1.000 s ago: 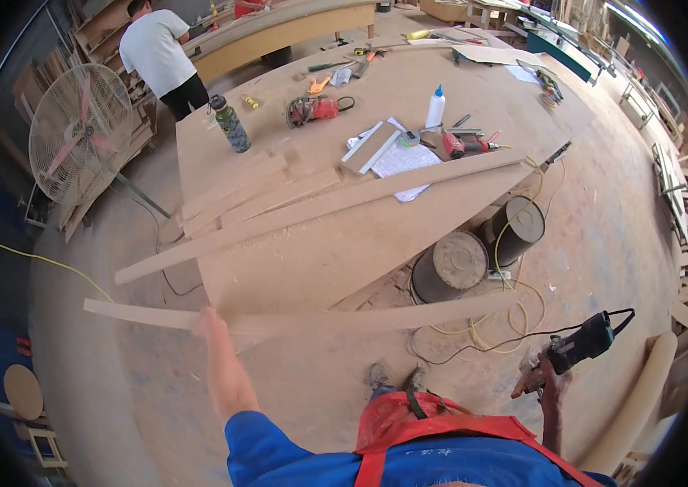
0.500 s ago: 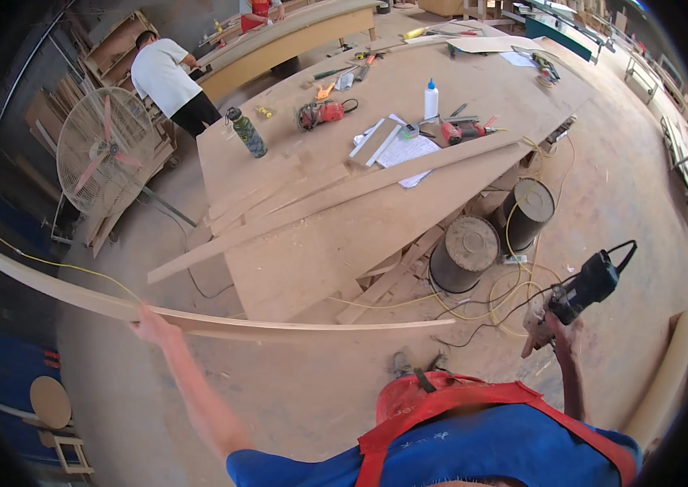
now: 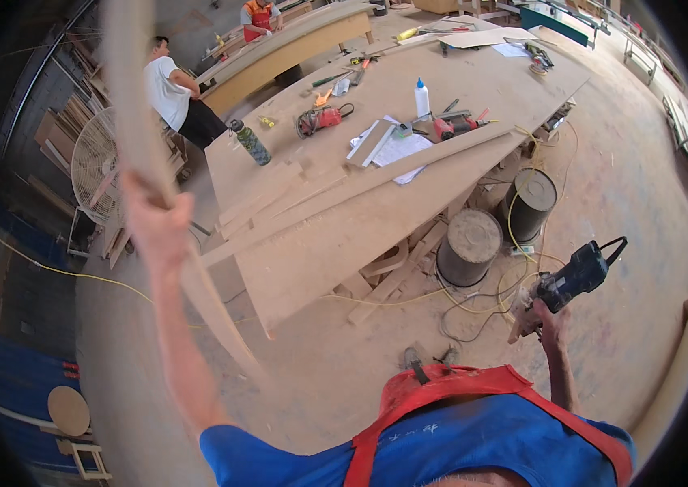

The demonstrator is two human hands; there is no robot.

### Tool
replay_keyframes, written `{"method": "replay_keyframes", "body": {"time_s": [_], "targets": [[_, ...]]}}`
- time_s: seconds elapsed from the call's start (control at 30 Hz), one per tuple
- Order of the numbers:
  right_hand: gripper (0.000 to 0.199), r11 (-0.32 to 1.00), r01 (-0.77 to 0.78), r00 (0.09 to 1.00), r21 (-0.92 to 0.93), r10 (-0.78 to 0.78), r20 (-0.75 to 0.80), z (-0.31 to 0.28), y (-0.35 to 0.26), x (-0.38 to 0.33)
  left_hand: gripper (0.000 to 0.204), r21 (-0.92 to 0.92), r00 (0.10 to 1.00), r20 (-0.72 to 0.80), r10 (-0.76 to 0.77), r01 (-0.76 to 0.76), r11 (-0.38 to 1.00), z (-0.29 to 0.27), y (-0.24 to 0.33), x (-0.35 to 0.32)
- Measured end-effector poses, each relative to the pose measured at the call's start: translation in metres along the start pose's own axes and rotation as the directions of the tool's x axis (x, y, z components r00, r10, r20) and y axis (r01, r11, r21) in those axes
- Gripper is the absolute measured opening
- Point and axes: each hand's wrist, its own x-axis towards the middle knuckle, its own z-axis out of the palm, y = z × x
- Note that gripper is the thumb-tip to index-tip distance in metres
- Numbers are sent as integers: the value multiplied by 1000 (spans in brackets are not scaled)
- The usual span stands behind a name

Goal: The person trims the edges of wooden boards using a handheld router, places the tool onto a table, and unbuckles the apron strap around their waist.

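Fingers of the left hand [image 3: 156, 226] wrap a long wooden strip [image 3: 137, 122], raised and swung upright; the right hand [image 3: 540, 315] grips a power tool [image 3: 575, 274]. Carrying step, I judge; next, the strip needs clearance from the table [image 3: 344, 219] right of the fingers

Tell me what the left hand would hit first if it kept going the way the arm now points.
Hard to judge depth, but the left hand, gripping the long wooden strip, points up toward the standing fan; the fan looks likeliest.
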Motion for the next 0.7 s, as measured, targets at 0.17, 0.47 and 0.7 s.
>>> {"method": "replay_keyframes", "body": {"time_s": [0.17, 0.47, 0.7], "targets": [[38, 997, 13, 998, -75, -18, -58, -3, 13, 0, 101, 99, 699, 705, -117, 66, 993, 134, -10, -69], [41, 995, -94, 977, -13, 90, -194, -4, 6, -15, 108, 8, 204, 979, 24, -154, 988, 277, -141, -213], [52, 984, -140, 984, -113, 125, -129, -9, 0, -12, 104, 198, 290, 949, -124, -242, 950, 251, -257, -227]]}}
